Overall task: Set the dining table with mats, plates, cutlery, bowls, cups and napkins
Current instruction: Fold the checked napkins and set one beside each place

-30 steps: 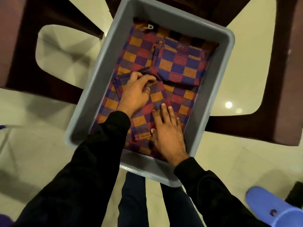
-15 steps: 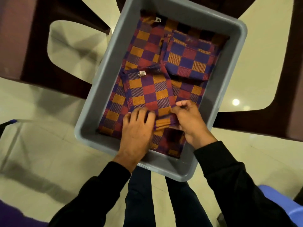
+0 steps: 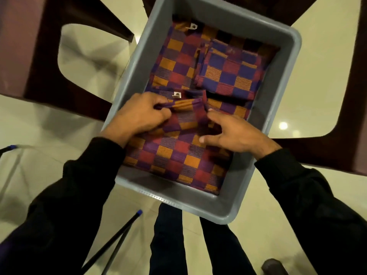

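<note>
Right now the left hand [image 3: 139, 114] has its fingers curled around the bunched edge of one checked cloth [image 3: 184, 118], pinching a fold up off the pile, probably to peel a single piece away from the rest. The right hand [image 3: 232, 133] sits just beside it with fingers spread and relaxed, gripping nothing; its tips rest on or just over the cloth below, likely to hold the lower layers down while the top one comes free.

All the cloths lie inside a grey plastic tub [image 3: 198, 205], which keeps them stacked together and easy to carry. A folded cloth [image 3: 228, 70] sits at the far right of the tub, and a flatter one [image 3: 174, 54] at the far left with a small white tag at its far edge. A wider piece [image 3: 178, 161] covers the near half.

The fabric is woven in squares of orange, red and purple, some finely striped. It looks soft and limp, so it should sag once lifted. Whether these are mats or napkins I cannot tell. A dark brown chair [image 3: 39, 56] stands under the tub.
</note>
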